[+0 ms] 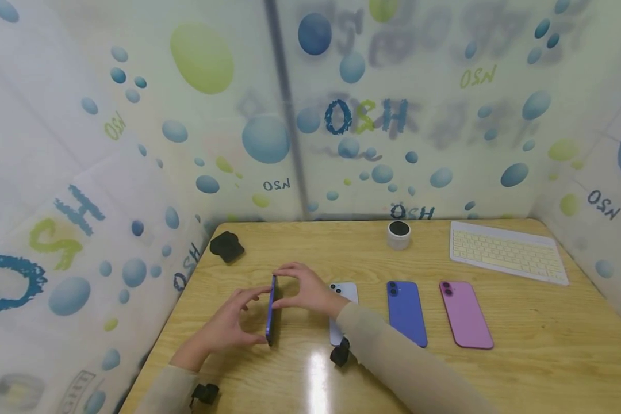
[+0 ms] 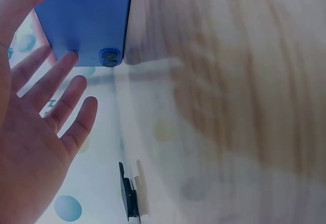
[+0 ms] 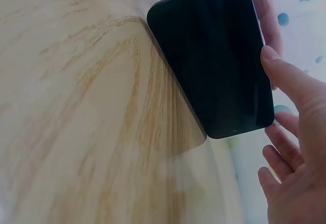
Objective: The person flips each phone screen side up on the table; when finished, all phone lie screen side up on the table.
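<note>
A blue smartphone point(image 1: 271, 310) stands on its long edge on the table, tilted slightly, between both hands. Its blue back point(image 2: 86, 15) with two lenses faces the left hand; its dark screen point(image 3: 209, 61) faces the right. My left hand point(image 1: 227, 325) grips it from the left, thumb at the near end and fingers toward the far end. From the right, my right hand point(image 1: 310, 293) pinches its far part between index finger and thumb. To the right lie a white phone point(image 1: 348, 290), partly hidden by the right wrist, a second blue phone point(image 1: 406, 313) and a pink phone point(image 1: 466, 315), all backs up.
At the table's back left sits a small black object point(image 1: 227, 247). A white cylinder with a dark top point(image 1: 398, 236) stands at the back, and a white keyboard point(image 1: 507, 253) lies at the back right. Patterned curtain walls point(image 1: 227, 190) border the wooden table.
</note>
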Motion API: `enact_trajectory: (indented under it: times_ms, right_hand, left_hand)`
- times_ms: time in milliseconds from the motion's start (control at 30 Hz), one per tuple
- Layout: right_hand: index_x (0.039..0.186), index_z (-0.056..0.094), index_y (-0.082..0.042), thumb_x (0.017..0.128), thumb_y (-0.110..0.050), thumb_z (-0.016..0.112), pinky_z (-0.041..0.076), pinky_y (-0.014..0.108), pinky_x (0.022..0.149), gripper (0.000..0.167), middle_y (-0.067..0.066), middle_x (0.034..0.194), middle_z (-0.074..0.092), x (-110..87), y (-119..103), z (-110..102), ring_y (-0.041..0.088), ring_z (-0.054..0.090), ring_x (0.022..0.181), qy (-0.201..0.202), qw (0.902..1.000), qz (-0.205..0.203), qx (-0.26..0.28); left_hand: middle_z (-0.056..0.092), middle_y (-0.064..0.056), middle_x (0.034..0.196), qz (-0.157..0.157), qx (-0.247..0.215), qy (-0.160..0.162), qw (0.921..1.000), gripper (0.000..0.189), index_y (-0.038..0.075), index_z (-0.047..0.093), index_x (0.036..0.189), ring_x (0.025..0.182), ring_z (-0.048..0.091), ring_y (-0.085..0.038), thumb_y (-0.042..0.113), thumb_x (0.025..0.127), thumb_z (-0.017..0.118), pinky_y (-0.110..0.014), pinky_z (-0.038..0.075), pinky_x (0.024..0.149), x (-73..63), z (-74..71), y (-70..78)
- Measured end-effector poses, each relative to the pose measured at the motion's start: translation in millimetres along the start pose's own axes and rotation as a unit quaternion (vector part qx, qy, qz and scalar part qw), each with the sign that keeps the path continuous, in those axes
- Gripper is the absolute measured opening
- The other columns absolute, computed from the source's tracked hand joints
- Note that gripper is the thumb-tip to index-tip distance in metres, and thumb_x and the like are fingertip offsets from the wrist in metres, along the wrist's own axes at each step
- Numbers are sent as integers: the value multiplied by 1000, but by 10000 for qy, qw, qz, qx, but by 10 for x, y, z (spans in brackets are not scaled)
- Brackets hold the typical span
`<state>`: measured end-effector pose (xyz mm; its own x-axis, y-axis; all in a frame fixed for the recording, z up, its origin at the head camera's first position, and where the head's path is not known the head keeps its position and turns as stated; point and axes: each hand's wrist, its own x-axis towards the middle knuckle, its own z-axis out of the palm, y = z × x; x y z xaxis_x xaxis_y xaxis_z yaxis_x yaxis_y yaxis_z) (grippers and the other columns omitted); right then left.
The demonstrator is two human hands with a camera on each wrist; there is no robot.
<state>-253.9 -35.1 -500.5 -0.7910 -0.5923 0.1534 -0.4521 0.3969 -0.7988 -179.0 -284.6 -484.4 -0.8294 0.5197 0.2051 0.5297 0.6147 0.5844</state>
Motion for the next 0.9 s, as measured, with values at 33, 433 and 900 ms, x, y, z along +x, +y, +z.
enact_trajectory:
  times_ms: [33, 433, 900]
  right_hand:
    - [149, 56, -25, 78, -53, 86, 36, 56, 119, 83, 3, 159, 47, 4, -2, 5, 29, 42, 148, 2, 10000, -11, 4]
    - [151, 54, -27, 80, -53, 85, 34, 57, 120, 82, 4, 162, 44, 32, -27, 90, 30, 39, 150, 16, 10000, -39, -69]
    - [151, 52, -15, 73, -37, 95, 37, 43, 120, 92, 3, 152, 56, 85, 116, 155, 25, 47, 143, -86, 9982, -200, -554]
  left_hand:
    - [55, -3, 150, 41, 11, 18, 10000, 107, 17, 47, 155, 120, 55, -32, 35, 63, 99, -47, 53, 91, 2, -10, -5]
    - [43, -9, 162, 108, 112, 28, 9999, 104, 14, 47, 155, 127, 48, -24, 47, 69, 95, -38, 50, 88, -34, -67, -45]
    - [44, -6, 162, 64, 94, 113, 9999, 103, 14, 49, 154, 128, 48, -23, 43, 67, 97, -40, 49, 87, -95, -119, -73]
